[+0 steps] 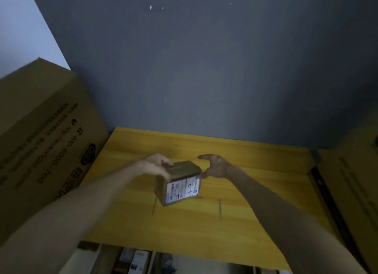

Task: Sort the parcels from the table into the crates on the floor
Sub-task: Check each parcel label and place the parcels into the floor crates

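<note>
A small brown cardboard parcel (178,182) with a white shipping label facing me is lifted and tilted above the yellow wooden table (235,222). My left hand (156,165) grips its upper left edge, fingers curled over the top. My right hand (216,166) is spread at the parcel's right side, thumb near its corner and fingers straight, not closed around it. Below the table's near edge, crates on the floor (133,259) hold several parcels, seen only in blurred part.
A big printed cardboard box (41,140) stands at the table's left. Another cardboard box (351,181) with a black strap sits at the right. A dark grey wall rises behind the table.
</note>
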